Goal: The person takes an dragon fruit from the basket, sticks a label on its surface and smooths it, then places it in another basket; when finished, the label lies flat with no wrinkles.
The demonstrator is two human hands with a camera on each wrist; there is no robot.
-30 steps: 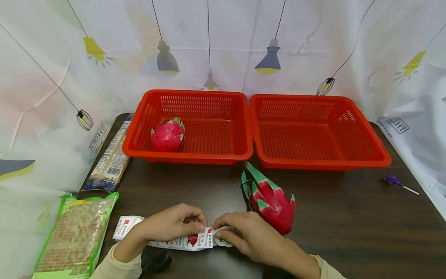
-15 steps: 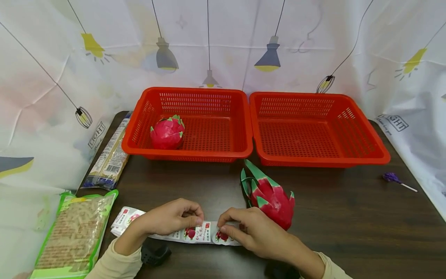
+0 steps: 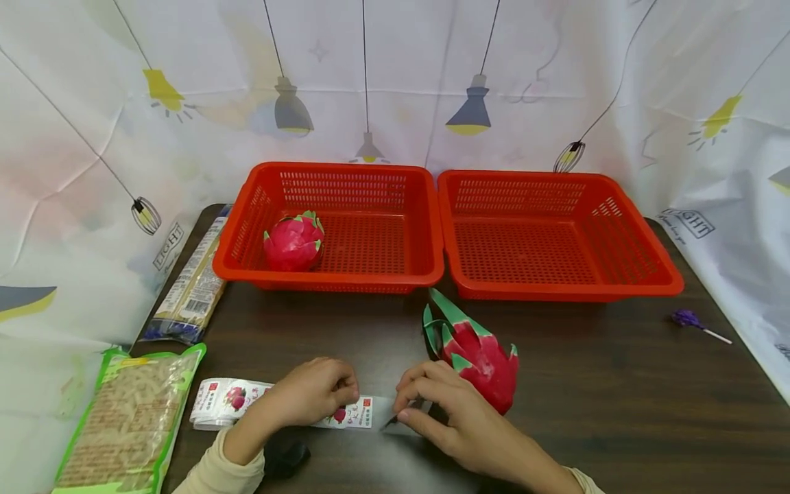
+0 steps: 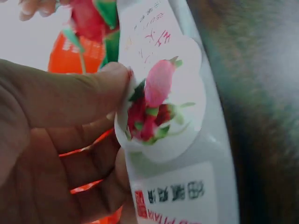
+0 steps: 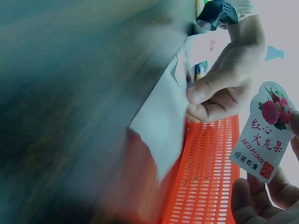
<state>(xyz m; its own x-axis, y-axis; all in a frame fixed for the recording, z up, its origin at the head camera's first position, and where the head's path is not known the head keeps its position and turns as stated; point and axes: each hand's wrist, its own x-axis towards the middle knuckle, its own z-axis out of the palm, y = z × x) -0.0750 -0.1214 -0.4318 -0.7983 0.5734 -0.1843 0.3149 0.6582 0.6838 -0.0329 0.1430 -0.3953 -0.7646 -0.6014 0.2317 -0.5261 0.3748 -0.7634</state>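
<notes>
My left hand pinches a strip of dragon fruit stickers between thumb and fingers. In the left wrist view its thumb lies at the edge of a printed sticker. To the right, my right hand holds one peeled "Red Pitaya" sticker by its fruit-picture end, apart from the strip. Bare backing sticks out beyond the left fingers. Just behind my right hand lies a red dragon fruit with green-tipped scales, partly hidden by that hand.
Two red baskets stand at the back; the left basket holds another dragon fruit, beside the right basket. On the left lie a green-edged food bag and a blue-and-gold packet. A purple lollipop lies far right.
The sticker at the strip's right end has come off the backing and is now in my right hand. The backing there is bare. My left hand keeps its hold on the strip.
</notes>
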